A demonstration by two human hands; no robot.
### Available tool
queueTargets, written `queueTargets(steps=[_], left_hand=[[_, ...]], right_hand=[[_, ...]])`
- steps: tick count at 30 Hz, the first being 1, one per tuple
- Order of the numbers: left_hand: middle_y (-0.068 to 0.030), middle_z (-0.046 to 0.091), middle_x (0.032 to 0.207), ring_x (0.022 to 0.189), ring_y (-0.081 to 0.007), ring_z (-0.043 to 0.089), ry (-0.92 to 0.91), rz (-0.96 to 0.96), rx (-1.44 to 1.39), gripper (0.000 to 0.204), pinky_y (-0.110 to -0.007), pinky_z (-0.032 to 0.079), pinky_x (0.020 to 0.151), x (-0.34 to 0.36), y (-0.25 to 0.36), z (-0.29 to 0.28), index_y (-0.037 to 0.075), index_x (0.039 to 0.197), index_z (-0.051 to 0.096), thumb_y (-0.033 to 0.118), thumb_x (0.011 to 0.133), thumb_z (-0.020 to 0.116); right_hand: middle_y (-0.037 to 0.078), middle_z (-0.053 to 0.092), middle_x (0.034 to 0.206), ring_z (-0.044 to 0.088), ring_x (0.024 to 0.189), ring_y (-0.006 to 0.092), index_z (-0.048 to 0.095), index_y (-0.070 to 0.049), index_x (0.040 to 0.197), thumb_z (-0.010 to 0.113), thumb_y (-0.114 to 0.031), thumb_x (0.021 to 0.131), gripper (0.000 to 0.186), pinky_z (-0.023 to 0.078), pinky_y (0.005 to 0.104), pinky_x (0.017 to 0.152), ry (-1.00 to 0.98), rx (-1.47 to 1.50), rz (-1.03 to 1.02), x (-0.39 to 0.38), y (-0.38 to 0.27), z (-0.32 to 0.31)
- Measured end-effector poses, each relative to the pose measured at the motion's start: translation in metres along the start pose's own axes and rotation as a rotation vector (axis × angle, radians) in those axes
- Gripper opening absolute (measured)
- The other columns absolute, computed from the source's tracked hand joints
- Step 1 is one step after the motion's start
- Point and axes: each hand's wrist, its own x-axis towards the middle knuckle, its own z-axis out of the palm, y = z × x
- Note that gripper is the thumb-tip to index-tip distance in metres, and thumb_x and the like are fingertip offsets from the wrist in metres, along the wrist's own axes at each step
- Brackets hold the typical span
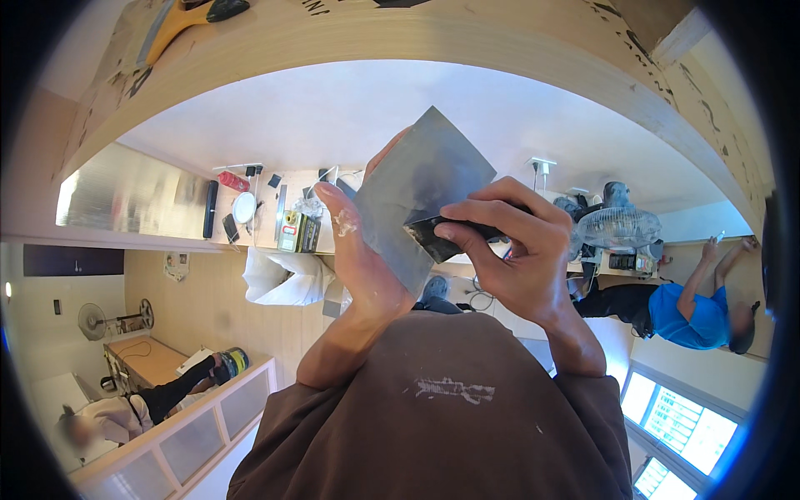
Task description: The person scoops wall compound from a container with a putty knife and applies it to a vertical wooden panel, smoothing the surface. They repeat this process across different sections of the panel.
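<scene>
Because the left hand (362, 267) alone appears to carry it, the grey rectangular metal plate (421, 187) is best held firm and steady. Small black flat-bladed scraper (432, 240): best kept low, edge even, pressure light. Plate position: in front of the left fingers, which hold it from behind, mostly hidden; thumb spread beside its left edge, bearing white residue (344, 222). Scraper position: across the plate's near right edge, apparently touching, pinched between thumb and fingers of the right hand (533, 250).
</scene>
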Motion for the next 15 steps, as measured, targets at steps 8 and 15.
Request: queueTargets(steps=[8,15], left_hand=[[-0.0119,0.063,0.118,0.102,-0.0244,0.064,0.054,0.025,-0.043,0.080,-0.036,0.054,0.087,0.0015,-0.0021,-0.0057,-0.001,0.134,0.052,0.068,0.101,0.029],[-0.0103,0.065,0.111,0.095,-0.0230,0.064,0.259,0.073,0.097,0.080,-0.034,0.055,0.081,0.0029,-0.0027,-0.0068,0.000,0.124,0.059,0.070,0.101,0.028]], right_hand=[[0.008,0.068,0.088,0.070,0.074,0.0136,0.077,0.001,0.093,0.081,0.009,0.074,0.022,0.057,0.0247,0.064,-0.038,0.013,0.024,-0.0015,0.0003,0.0048],[0.008,0.068,0.090,0.070,0.075,0.0135,0.077,0.000,0.094,0.081,0.010,0.075,0.022,0.057,0.0248,0.064,-0.060,0.039,0.048,-0.0006,0.0017,0.0087]])
